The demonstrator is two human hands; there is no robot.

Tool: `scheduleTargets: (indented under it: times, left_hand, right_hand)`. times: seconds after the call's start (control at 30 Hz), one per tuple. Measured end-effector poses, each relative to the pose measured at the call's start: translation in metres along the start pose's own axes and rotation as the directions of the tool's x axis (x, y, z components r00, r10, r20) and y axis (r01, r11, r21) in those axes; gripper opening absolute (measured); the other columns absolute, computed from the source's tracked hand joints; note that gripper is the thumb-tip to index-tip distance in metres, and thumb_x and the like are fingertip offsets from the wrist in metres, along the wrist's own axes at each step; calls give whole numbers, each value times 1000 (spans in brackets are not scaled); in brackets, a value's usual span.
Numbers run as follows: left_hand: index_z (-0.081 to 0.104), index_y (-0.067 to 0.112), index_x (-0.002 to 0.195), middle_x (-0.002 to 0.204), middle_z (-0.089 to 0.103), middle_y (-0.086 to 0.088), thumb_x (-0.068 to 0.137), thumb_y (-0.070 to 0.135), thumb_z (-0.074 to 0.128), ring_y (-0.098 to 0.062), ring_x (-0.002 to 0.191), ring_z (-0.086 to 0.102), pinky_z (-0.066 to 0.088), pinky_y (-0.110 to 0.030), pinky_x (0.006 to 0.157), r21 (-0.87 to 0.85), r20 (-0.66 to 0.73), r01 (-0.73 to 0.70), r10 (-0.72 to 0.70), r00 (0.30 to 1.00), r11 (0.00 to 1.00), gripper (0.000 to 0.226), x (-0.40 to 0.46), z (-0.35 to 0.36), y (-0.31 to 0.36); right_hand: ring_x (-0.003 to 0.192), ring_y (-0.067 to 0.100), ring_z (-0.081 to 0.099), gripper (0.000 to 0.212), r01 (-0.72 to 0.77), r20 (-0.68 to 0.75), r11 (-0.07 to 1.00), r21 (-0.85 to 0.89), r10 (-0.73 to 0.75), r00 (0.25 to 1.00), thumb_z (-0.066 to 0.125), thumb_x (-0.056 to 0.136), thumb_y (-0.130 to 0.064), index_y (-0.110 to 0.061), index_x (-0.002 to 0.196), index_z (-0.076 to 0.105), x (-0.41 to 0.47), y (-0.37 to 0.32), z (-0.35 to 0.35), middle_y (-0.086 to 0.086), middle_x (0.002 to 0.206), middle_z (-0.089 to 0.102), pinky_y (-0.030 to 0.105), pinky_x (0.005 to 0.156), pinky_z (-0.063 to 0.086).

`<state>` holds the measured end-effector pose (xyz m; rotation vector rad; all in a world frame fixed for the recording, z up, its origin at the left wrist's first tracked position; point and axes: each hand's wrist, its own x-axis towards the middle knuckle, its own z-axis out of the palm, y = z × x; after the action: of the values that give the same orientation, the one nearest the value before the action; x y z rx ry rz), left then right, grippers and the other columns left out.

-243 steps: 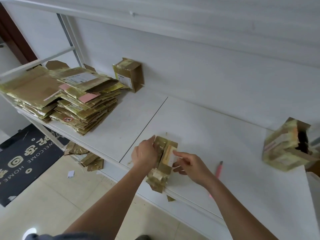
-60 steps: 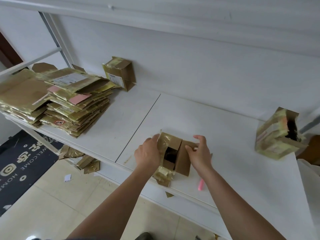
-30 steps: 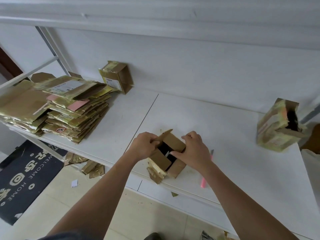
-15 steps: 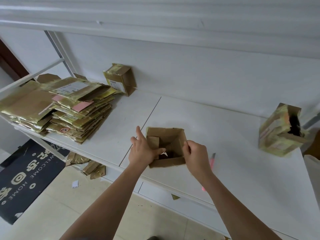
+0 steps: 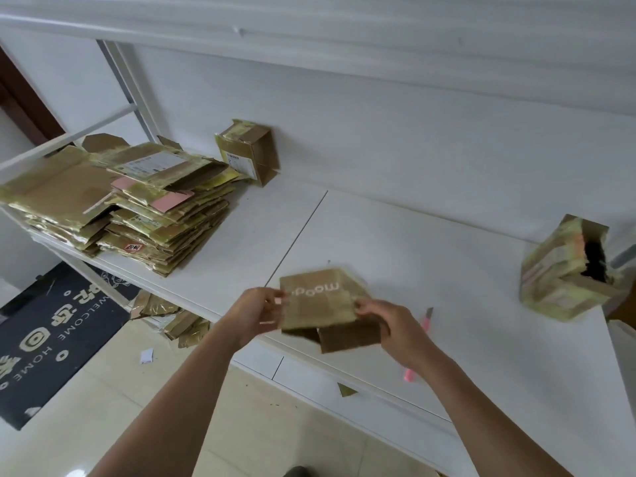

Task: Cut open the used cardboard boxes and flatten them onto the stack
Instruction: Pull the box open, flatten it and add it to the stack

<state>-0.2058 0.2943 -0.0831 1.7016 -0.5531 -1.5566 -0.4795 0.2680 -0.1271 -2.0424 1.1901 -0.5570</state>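
A small brown cardboard box (image 5: 323, 304), pressed nearly flat with white lettering on its top face, is held just above the white table's front edge. My left hand (image 5: 256, 313) pinches its left side and my right hand (image 5: 385, 321) grips its right side and lower flap. The stack of flattened boxes (image 5: 137, 201) lies at the table's far left. A pink box cutter (image 5: 418, 346) lies on the table right of my right hand, partly hidden by the wrist.
An upright taped box (image 5: 249, 151) stands against the wall behind the stack. Another opened taped box (image 5: 568, 270) sits at the right end of the white table (image 5: 447, 270). Cardboard scraps (image 5: 172, 321) lie on the tiled floor beside a dark doormat (image 5: 44, 335).
Half a second ago the box stood open like a tube between my hands. It is now collapsed almost flat and turned, printed face up. Both hands have kept hold of it.
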Motion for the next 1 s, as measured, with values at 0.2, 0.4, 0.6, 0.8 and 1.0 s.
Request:
scheduleTargets:
  times: [0.2, 0.4, 0.6, 0.8, 1.0]
  left_hand:
    - [44, 5, 118, 109, 51, -8, 80, 25, 80, -27, 98, 59, 55, -36, 67, 430, -239, 34, 77, 968, 902, 55, 27, 2, -51]
    - [51, 14, 100, 99, 58, -4, 81, 14, 73, -10, 72, 50, 43, -27, 59, 561, -306, 23, 181, 935, 828, 29, 45, 11, -65]
    - [50, 14, 100, 91, 55, 0, 84, 13, 67, -23, 88, 56, 52, -38, 73, 655, -322, 55, 213, 923, 753, 23, 47, 13, -69]
    - [52, 20, 102, 95, 57, 0, 86, 8, 51, -21, 83, 53, 45, -34, 67, 772, -281, 8, 330, 901, 636, 19, 54, 18, -61]
    - [56, 35, 124, 128, 45, 5, 84, 33, 65, -20, 114, 40, 43, -34, 83, 940, 4, -173, 497, 868, 295, 42, 63, 29, -69]
  right_hand:
    - [130, 5, 50, 63, -109, 207, 978, -177, 145, 967, 46, 84, 12, -29, 127, 64, -8, 11, 38, -21, 141, 50, 8, 105, 33]
    - [113, 13, 52, 48, -136, 167, 915, -381, 213, 963, 41, 104, -25, -38, 150, 35, 12, -2, 47, -7, 139, 47, 32, 85, 53]
    - [110, 16, 47, 17, -151, -12, 872, -465, 164, 986, 58, 97, -27, -21, 112, 66, 48, -4, 56, -5, 113, 48, 30, 79, 47]
    - [128, 25, 40, 76, -221, 74, 923, -313, 256, 964, 79, 81, -17, -20, 145, 40, 79, 12, 41, 0, 142, 45, 37, 105, 40]
    - [122, 28, 48, 56, -295, 212, 928, -228, 343, 915, 81, 80, -24, -19, 132, 59, 86, 27, 42, 6, 126, 55, 37, 104, 39]
